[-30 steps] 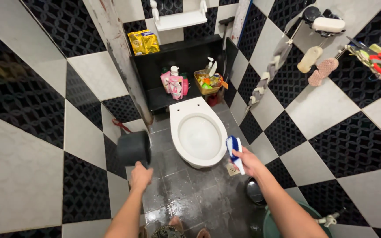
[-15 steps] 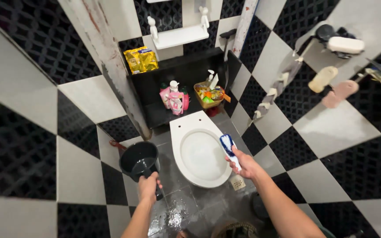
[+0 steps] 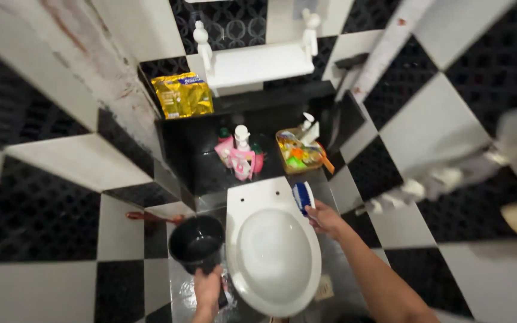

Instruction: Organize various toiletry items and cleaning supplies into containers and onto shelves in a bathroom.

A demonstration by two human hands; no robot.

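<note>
My left hand point(image 3: 207, 287) grips the black scoop point(image 3: 197, 242) by its handle, just left of the white toilet point(image 3: 273, 251). My right hand point(image 3: 325, 218) clasps a blue-and-white brush point(image 3: 302, 197) over the rim.

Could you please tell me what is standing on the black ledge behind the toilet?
On the black ledge stand pink bottles, a small basket of colourful items and a yellow packet. The dark back corners are too dim to read.
</note>
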